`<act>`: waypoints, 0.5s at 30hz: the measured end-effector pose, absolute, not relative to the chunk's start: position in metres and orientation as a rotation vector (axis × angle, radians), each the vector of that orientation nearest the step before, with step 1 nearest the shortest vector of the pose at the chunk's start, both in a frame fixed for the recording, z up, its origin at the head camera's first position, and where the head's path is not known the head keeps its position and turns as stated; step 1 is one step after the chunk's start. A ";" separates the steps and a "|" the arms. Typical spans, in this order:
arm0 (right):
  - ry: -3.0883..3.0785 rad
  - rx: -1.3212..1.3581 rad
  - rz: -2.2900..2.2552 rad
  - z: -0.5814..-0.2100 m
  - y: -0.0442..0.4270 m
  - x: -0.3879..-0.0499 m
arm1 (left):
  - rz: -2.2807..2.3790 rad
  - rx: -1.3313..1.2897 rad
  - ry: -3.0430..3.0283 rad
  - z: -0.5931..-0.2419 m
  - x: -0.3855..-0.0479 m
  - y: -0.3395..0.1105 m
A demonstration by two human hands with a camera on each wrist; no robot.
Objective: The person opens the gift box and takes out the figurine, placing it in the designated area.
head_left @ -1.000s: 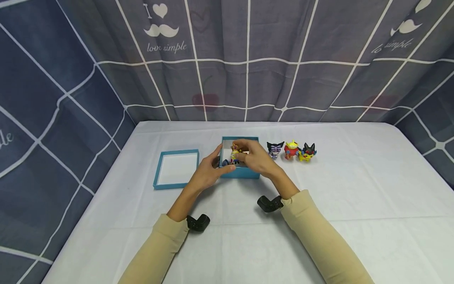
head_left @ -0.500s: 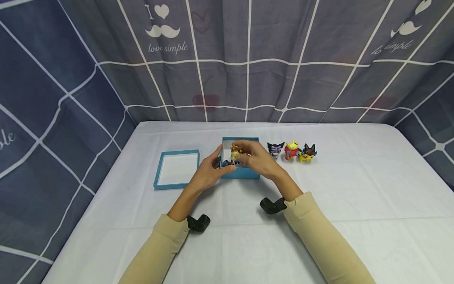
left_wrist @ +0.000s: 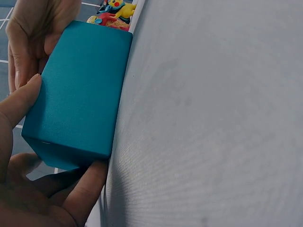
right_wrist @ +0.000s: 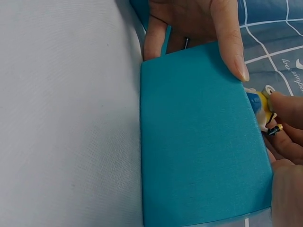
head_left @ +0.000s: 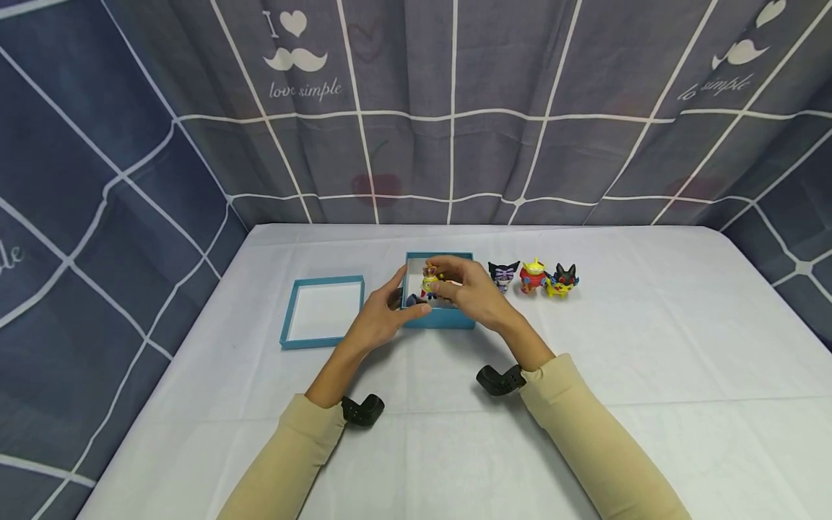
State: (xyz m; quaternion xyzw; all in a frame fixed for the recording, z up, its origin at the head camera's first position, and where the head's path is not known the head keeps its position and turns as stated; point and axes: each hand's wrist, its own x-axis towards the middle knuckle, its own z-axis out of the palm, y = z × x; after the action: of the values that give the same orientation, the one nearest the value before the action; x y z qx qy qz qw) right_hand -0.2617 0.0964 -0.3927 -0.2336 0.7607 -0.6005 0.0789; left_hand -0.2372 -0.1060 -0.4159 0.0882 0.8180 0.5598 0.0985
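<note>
A teal open box (head_left: 442, 318) stands on the white table. My left hand (head_left: 380, 315) grips its left end, the thumb on the front rim; in the left wrist view, fingers also reach round the lower corner of the box (left_wrist: 80, 94). My right hand (head_left: 473, 290) reaches over the box and pinches a small yellow toy figurine (head_left: 429, 277). In the right wrist view the figurine (right_wrist: 258, 105) shows blue clothing and a round goggle eye above the rim. Something dark blue (head_left: 414, 299) lies inside the box; the rest of the interior is mostly hidden by my hands.
A teal-rimmed lid (head_left: 323, 340) lies inside-up left of the box. Right of the box stand a black-and-purple figurine (head_left: 503, 274), a red-and-yellow one (head_left: 533, 276) and a yellow one with black ears (head_left: 562, 280). A grey checked curtain (head_left: 416, 159) hangs behind the table.
My right wrist has shifted slightly right and toward me, while its fingers keep the figurine at about the same spot. The left hand, box and lid look unchanged.
</note>
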 end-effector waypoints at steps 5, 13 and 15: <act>2.284 -0.683 -1.820 -0.393 0.097 -0.260 | 1.649 0.246 2.431 -0.416 -0.237 -0.106; 2.270 -0.684 -1.846 -0.392 0.098 -0.259 | 1.652 0.238 2.423 -0.416 -0.238 -0.106; 2.268 -0.678 -1.860 -0.393 0.098 -0.259 | 1.651 0.237 2.424 -0.417 -0.238 -0.106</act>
State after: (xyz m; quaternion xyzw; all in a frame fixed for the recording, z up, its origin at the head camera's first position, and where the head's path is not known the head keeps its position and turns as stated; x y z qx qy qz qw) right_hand -0.2587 0.0985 -0.3925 -0.2247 0.7517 -0.6165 0.0658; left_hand -0.2381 -0.1057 -0.4168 0.0801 0.8198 0.5583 0.0994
